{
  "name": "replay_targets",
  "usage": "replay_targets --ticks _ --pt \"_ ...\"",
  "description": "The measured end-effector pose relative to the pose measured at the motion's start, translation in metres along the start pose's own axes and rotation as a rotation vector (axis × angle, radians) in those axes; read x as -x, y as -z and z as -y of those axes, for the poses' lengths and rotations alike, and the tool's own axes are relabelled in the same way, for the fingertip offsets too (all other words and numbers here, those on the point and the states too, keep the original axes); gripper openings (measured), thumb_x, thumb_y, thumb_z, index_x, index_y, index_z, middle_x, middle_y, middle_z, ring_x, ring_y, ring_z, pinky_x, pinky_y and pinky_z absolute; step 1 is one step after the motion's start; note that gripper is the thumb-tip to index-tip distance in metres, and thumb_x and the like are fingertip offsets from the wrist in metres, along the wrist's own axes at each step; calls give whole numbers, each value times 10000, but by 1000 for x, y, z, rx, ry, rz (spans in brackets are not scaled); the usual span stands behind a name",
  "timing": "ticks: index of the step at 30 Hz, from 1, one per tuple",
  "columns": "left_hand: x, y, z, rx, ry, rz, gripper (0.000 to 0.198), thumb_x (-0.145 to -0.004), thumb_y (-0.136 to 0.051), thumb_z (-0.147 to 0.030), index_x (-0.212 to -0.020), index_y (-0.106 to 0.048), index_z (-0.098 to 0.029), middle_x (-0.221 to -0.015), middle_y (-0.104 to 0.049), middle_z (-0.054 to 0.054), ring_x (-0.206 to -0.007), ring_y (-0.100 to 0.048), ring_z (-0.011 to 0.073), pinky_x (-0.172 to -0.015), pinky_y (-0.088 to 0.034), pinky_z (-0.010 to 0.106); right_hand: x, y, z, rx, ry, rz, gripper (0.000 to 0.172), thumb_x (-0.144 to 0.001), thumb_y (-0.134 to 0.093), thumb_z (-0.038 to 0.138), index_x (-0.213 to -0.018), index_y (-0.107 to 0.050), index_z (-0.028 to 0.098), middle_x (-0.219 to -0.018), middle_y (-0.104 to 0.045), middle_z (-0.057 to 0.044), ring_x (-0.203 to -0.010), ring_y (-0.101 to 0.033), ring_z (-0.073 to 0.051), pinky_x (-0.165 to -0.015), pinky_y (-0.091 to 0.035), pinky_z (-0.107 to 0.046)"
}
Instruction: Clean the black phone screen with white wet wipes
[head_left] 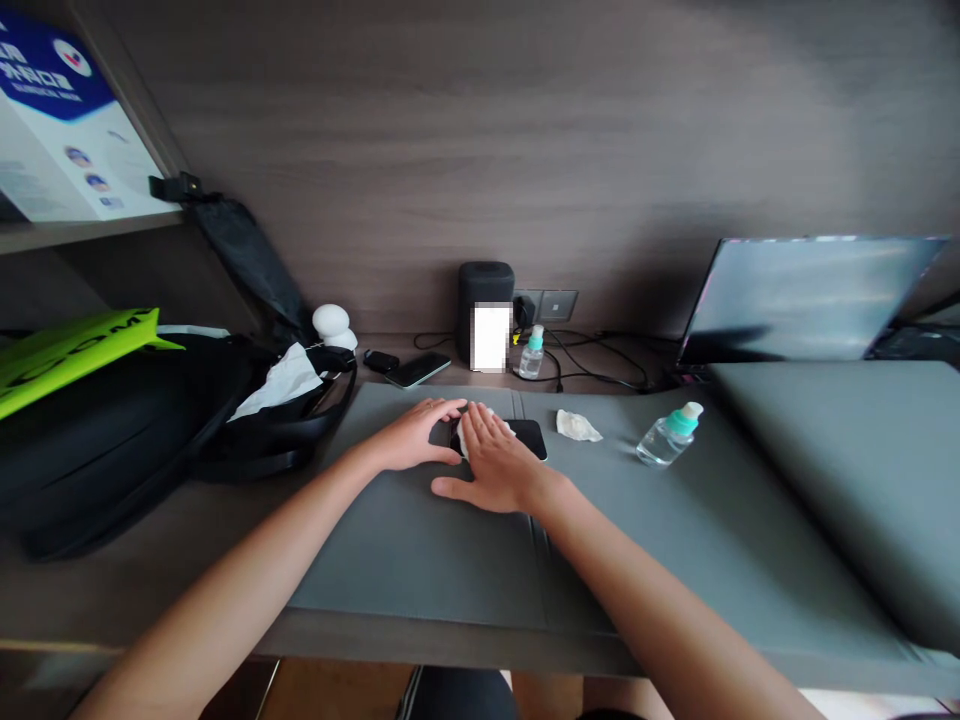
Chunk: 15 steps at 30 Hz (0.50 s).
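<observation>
A dark smartphone [531, 438] lies flat and sideways on the grey desk mat [420, 540]. Around its left end, my left hand [412, 435] has thumb and fingers at opposite edges, bracing it. My right hand [499, 465] lies over the phone's middle, fingers together and pressed down on a white tissue [463, 440]. Most of that tissue and part of the phone are hidden under the hand. To the right rests another crumpled white tissue [577, 426]. Beyond it stands a clear spray bottle [666, 438] with a teal and white top.
Behind the mat are a second phone [418, 370], a black speaker [486, 285], a small clear bottle [531, 358] and cables [600, 350]. A black bag [127, 440] sits left. At right are a laptop [810, 300] and a raised grey pad [855, 430].
</observation>
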<state>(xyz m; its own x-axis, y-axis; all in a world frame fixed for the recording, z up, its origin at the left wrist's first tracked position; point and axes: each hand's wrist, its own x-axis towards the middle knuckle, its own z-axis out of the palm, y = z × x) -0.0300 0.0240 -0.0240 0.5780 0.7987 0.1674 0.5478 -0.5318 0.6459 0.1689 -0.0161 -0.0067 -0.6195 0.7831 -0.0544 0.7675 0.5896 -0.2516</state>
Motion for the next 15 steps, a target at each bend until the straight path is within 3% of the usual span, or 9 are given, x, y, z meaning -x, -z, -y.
replay_targets --ticks 3,7,11,15 --pt "2 1 0 2 -2 9 809 -744 -787 -329 -1450 -395 -283 -1345 -539 98 -1224 -522 279 -1071 -399 447 7 -1 8 -8 54 -14 1176 -814 -244 859 -1512 -158 -84 -1583 -66 -254 -1478 -22 -382 -1212 -102 -504" --pt "3 2 -1 -17 17 14 807 -759 -775 -358 -1459 -381 -282 -1334 -541 96 -1233 -513 275 -1084 -383 450 32 1 -5 -2 109 -13 1115 -841 -228 838 -1526 -174 -39 -1593 -79 -225 -1485 -10 -354 -1214 -105 -499" --pt "2 2 -1 -38 17 20 811 -753 -785 -360 -1456 -387 -291 -1277 -572 85 -1203 -530 268 -1074 -389 447 48 6 -31 -1 29 26 1102 -839 -257 838 -1540 -148 -5 -1600 -50 -207 -1483 12 -352 -1210 -112 -509" --pt "0 2 -2 -50 1 15 816 -745 -792 -339 -1453 -390 -295 -1267 -578 80 -1188 -532 264 -1060 -398 444 38 9 -41 -16 -52 53 1132 -815 -260 859 -1545 -108 7 -1603 -16 -194 -1479 31 -363 -1208 -89 -520"
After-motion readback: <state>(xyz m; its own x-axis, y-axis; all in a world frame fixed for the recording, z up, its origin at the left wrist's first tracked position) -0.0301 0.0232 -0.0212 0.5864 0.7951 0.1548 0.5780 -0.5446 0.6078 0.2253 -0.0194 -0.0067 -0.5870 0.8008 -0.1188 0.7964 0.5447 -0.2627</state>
